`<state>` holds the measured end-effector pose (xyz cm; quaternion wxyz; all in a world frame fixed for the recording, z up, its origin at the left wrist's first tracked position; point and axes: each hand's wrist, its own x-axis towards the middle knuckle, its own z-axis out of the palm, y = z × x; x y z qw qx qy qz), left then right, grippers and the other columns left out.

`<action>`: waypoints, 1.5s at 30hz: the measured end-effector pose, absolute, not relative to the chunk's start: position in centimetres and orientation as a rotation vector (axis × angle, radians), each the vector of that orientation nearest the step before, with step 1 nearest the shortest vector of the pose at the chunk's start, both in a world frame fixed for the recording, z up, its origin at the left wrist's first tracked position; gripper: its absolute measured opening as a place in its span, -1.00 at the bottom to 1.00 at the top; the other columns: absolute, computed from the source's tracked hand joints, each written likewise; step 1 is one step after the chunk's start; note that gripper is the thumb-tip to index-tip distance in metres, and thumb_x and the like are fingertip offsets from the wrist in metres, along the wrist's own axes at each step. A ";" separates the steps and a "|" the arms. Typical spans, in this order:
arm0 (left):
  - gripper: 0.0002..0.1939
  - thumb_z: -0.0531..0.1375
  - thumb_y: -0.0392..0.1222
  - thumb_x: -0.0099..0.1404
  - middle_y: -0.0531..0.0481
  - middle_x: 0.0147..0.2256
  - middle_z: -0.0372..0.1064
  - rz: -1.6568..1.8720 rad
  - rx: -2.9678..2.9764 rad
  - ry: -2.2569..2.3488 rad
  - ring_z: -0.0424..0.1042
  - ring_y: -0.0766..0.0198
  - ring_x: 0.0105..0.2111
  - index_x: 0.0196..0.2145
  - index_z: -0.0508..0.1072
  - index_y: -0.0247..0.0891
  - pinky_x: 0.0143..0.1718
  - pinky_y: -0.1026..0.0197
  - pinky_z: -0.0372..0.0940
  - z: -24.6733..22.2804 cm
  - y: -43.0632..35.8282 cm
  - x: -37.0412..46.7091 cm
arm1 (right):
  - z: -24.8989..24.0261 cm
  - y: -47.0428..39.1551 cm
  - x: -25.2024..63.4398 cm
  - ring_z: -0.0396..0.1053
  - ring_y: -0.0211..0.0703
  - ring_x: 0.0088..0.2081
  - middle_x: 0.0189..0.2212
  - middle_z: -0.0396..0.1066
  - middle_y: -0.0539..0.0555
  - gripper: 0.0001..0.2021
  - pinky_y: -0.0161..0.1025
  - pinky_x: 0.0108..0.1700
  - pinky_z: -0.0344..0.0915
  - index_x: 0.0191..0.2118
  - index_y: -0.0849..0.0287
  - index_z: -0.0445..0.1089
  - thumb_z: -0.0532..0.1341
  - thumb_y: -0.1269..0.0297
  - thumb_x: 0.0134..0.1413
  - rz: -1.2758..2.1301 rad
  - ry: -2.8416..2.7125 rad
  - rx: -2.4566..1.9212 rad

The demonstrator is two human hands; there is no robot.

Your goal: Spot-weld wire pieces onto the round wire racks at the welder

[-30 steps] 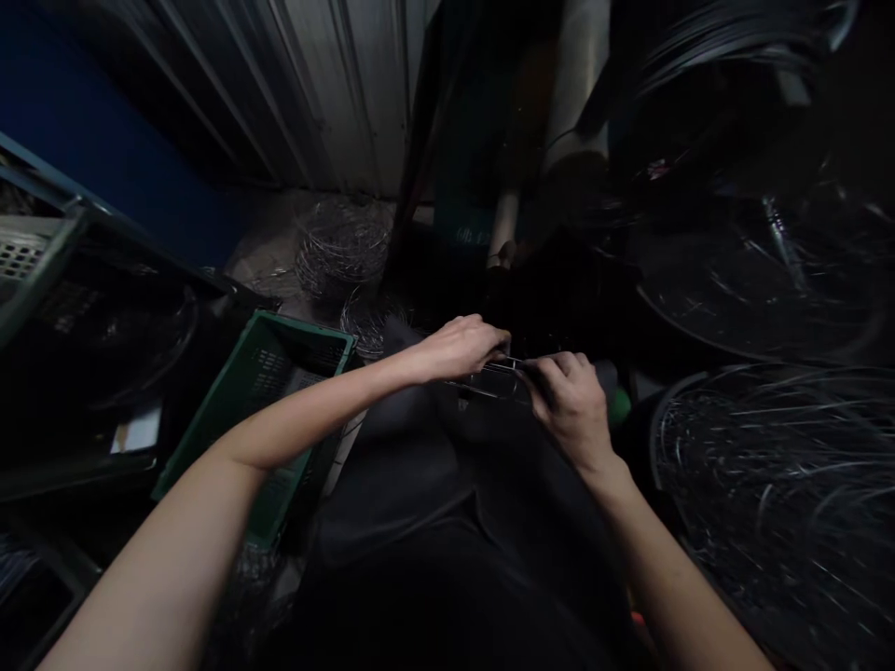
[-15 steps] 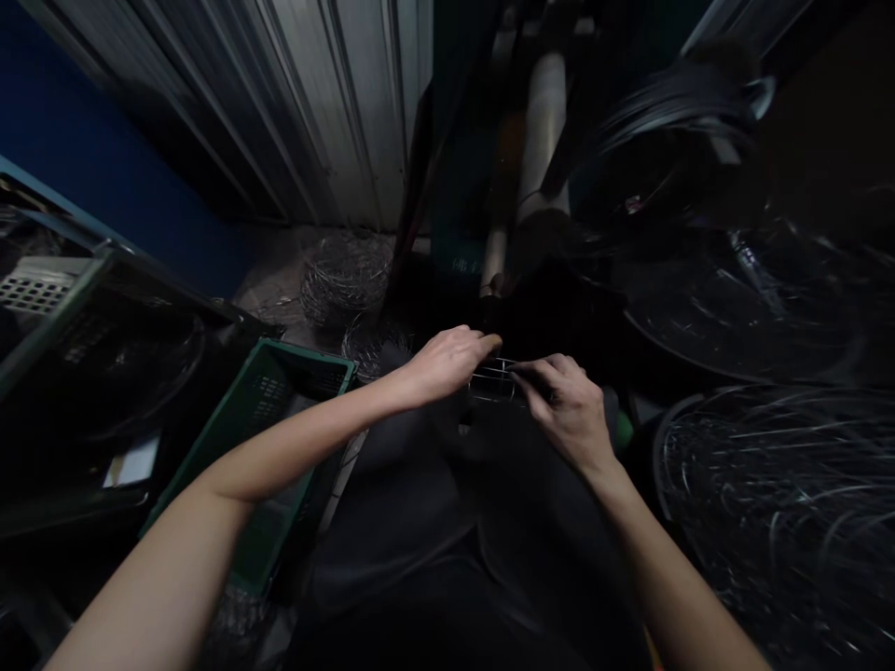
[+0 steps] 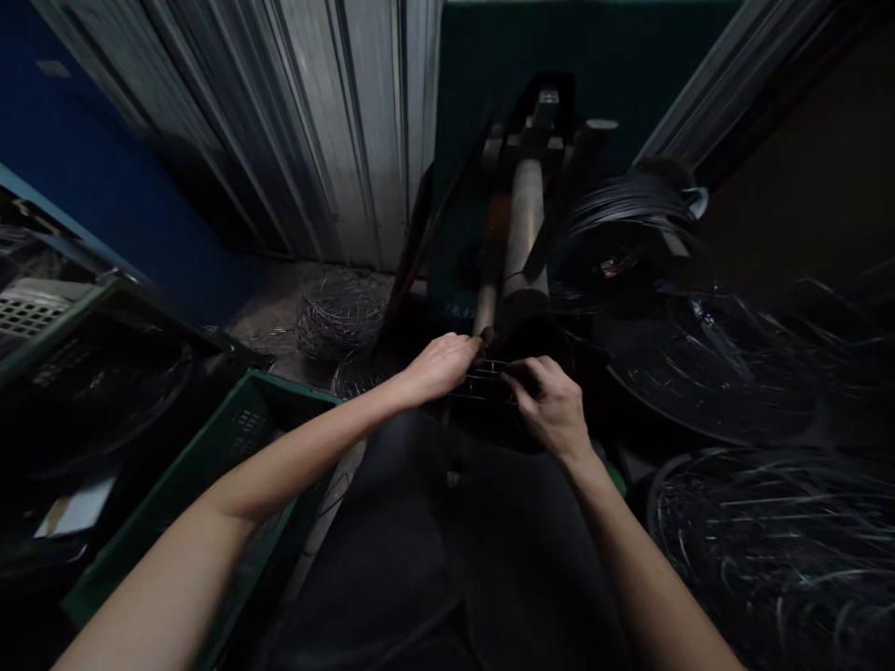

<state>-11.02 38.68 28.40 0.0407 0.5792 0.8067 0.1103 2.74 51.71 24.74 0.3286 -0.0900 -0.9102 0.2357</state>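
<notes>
Between my hands is a small wire frame (image 3: 486,375) of thin, bright crossing wires, held in front of my dark apron (image 3: 412,522). My left hand (image 3: 444,362) is closed on its left end, with the fingertips turned away from me. The thumb and fingers of my right hand (image 3: 549,396) pinch its right end. Just beyond the frame stands a machine with a pale cylindrical arm (image 3: 526,219) and a thinner rod (image 3: 485,308) beside it. Whether the frame touches the machine is too dark to tell.
At my left is a green plastic crate (image 3: 238,438). Coils of thin wire (image 3: 339,317) lie on the floor beyond it. A round tub of loose wire pieces (image 3: 769,540) stands at my right, below a wire coil (image 3: 622,210). A corrugated metal wall (image 3: 314,121) rises behind.
The view has tilted up, so more of the machine shows and the surroundings sit lower. Both hands, still gripping the wire frame, are nearer the pale rod.
</notes>
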 end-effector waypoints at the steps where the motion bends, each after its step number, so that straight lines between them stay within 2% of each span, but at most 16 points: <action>1: -0.81 -0.01 -0.36 0.31 -0.14 -0.31 0.41 0.339 1.756 2.481 0.40 0.19 -0.28 -0.18 0.35 -0.38 -0.26 0.22 0.25 28.5 38.9 -11.2 | 24.7 51.9 2.5 0.33 -0.13 -0.37 -0.43 0.34 0.06 -0.90 -0.21 -0.33 0.28 -0.36 0.13 0.35 0.17 0.26 0.13 0.614 -2.379 -0.239; 16: -0.80 0.01 -0.28 0.34 -0.17 -0.31 0.43 0.438 1.740 2.505 0.43 0.16 -0.25 -0.17 0.37 -0.39 -0.24 0.21 0.28 28.0 40.7 -12.8 | 24.6 53.8 0.3 0.35 -0.10 -0.35 -0.40 0.36 0.08 -0.88 -0.17 -0.30 0.29 -0.35 0.13 0.35 0.13 0.24 0.14 0.611 -2.384 -0.261; 24: -0.75 0.01 -0.45 0.23 -0.16 -0.28 0.44 0.409 1.708 2.528 0.42 0.19 -0.26 -0.16 0.38 -0.38 -0.25 0.24 0.27 28.4 40.8 -12.6 | 24.4 53.7 0.0 0.36 -0.12 -0.37 -0.42 0.36 0.08 -0.89 -0.19 -0.31 0.29 -0.35 0.14 0.37 0.14 0.26 0.12 0.632 -2.357 -0.278; 28: -0.79 0.00 -0.37 0.29 -0.18 -0.28 0.45 0.382 1.695 2.531 0.43 0.17 -0.25 -0.17 0.39 -0.38 -0.25 0.24 0.27 28.3 41.0 -12.8 | 24.8 53.3 0.0 0.37 -0.12 -0.35 -0.40 0.39 0.08 -0.90 -0.19 -0.29 0.30 -0.37 0.13 0.39 0.17 0.26 0.09 0.704 -2.350 -0.304; 32: -0.80 0.01 -0.31 0.32 -0.17 -0.27 0.45 0.387 1.668 2.565 0.43 0.17 -0.24 -0.18 0.39 -0.36 -0.26 0.25 0.25 27.8 41.2 -13.4 | 25.0 55.6 1.9 0.38 -0.11 -0.27 -0.33 0.42 0.08 -0.90 -0.16 -0.18 0.30 -0.32 0.11 0.41 0.16 0.26 0.10 0.717 -2.267 -0.381; 35: -0.82 0.02 -0.25 0.33 -0.12 -0.32 0.44 0.471 1.709 2.529 0.43 0.19 -0.28 -0.21 0.39 -0.33 -0.28 0.27 0.23 27.7 41.1 -13.5 | 24.2 58.5 4.8 0.38 -0.08 -0.24 -0.30 0.42 0.11 -0.87 -0.11 -0.15 0.30 -0.28 0.14 0.39 0.13 0.25 0.11 0.646 -2.221 -0.549; 38: -0.82 0.03 -0.20 0.34 -0.08 -0.39 0.41 0.560 1.724 2.441 0.41 0.22 -0.36 -0.27 0.38 -0.31 -0.33 0.29 0.21 27.7 40.5 -13.4 | 22.7 59.9 6.7 0.36 -0.04 -0.22 -0.29 0.42 0.12 -0.84 -0.06 -0.13 0.29 -0.25 0.14 0.39 0.12 0.21 0.12 0.636 -2.384 -0.515; 41: -0.82 0.04 -0.18 0.34 -0.04 -0.41 0.39 0.648 1.678 2.373 0.38 0.26 -0.42 -0.33 0.37 -0.29 -0.36 0.30 0.19 27.5 38.7 -13.7 | 21.0 59.7 6.1 0.35 -0.03 -0.19 -0.26 0.41 0.12 -0.82 -0.05 -0.12 0.29 -0.21 0.13 0.37 0.14 0.18 0.12 0.632 -2.436 -0.426; 45: -0.84 0.07 -0.18 0.31 0.01 -0.37 0.41 0.767 1.590 2.289 0.38 0.28 -0.38 -0.32 0.41 -0.26 -0.30 0.30 0.22 27.4 35.5 -14.7 | 20.7 58.3 3.5 0.33 -0.05 -0.22 -0.25 0.36 0.16 -0.80 -0.10 -0.15 0.30 -0.18 0.16 0.34 0.20 0.22 0.08 0.600 -2.328 -0.424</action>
